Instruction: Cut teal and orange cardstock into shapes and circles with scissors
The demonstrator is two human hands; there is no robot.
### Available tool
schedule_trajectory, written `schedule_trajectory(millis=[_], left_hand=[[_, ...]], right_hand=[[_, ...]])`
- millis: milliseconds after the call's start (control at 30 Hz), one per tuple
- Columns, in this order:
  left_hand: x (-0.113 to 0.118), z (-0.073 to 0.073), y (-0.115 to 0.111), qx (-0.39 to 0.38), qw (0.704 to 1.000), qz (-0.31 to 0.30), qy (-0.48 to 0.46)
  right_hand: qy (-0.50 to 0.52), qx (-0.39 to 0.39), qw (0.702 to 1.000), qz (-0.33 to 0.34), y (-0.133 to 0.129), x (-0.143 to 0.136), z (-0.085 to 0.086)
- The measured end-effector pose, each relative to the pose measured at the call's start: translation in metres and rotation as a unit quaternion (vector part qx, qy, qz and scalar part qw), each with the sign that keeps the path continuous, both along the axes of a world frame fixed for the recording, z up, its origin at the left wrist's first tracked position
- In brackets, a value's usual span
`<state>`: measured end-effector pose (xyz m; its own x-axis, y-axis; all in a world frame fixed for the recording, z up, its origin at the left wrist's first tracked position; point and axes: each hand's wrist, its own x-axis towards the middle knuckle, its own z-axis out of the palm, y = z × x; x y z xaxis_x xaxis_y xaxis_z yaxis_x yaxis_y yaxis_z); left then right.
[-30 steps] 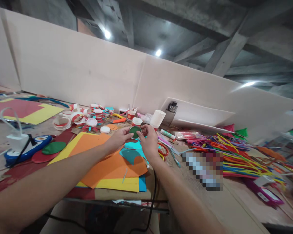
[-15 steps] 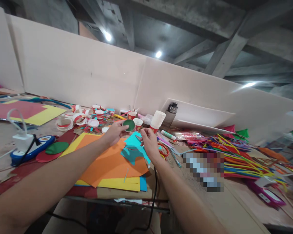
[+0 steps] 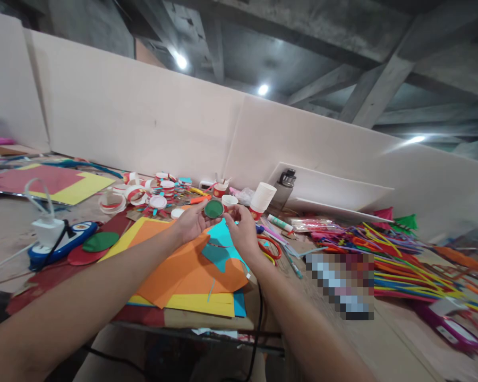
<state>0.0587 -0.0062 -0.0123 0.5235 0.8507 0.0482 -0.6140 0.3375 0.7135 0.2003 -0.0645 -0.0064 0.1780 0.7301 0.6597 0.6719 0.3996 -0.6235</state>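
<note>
My left hand holds a small green disc with a pale rim by its left side, thumb and fingers at the edge. On the other side, my right hand has its fingers drawn together close to the disc's right edge. Whatever those fingers pinch, if anything, is hidden. Beneath the hands lies a cut piece of turquoise paper, on top of orange paper and yellow paper. Red-handled scissors rest just right of my right wrist.
White paper cups stand stacked behind my right hand, near a dark-lidded bottle. Cut cup rings cluster at the back left. A blue power strip sits left; colourful pipe cleaners spread right. White boards wall the back.
My right hand has come down and closer to the green disc, which now faces me more. My left hand has turned more palm-up. The whole view has shifted slightly.
</note>
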Motion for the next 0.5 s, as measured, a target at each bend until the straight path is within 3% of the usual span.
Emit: schedule_trajectory(millis=[133, 233, 367, 500], left_hand=[[-0.011, 0.009, 0.01, 0.015, 0.999, 0.048, -0.008], [-0.028, 0.019, 0.026, 0.043, 0.99, 0.135, -0.023], [-0.048, 0.026, 0.048, 0.044, 0.968, 0.244, -0.027], [-0.054, 0.025, 0.057, 0.016, 0.948, 0.318, -0.026]], right_hand=[[0.002, -0.026, 1.0, -0.015, 0.015, 0.001, -0.001], [-0.063, -0.085, 0.994, -0.018, 0.03, -0.004, -0.001], [-0.15, -0.155, 0.976, 0.035, 0.051, -0.024, -0.008], [-0.201, -0.182, 0.961, 0.056, 0.072, -0.052, -0.018]])
